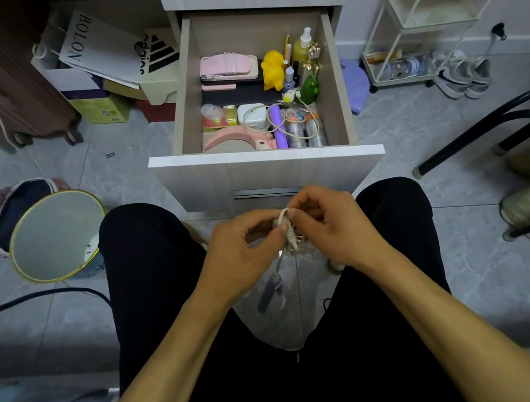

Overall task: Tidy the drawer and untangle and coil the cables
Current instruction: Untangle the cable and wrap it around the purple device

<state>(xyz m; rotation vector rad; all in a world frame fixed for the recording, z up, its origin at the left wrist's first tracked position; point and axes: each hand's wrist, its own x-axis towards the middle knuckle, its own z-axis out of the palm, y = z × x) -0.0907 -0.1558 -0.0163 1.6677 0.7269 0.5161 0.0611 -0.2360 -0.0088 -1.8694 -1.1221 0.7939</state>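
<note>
An open wooden drawer [265, 158] stands in front of my knees, holding small items: a pink case with a cable wound round it [228, 67], a yellow toy [272, 69], a white charger [251, 115] and a loose cable loop [294, 121]. Below the drawer front, my left hand [246, 252] and my right hand [329, 226] meet over my lap. Both pinch a bundled white cable [288, 231], whose plug end sticks down between the thumbs. Loose loops of it hang under my hands.
A purple object [269, 291] lies on the floor between my legs. A round bin with a gold rim [56, 236] stands at the left. Boxes and bags are piled at the back left; a white rack [405, 52], shoes and a black chair leg [480, 133] are at the right.
</note>
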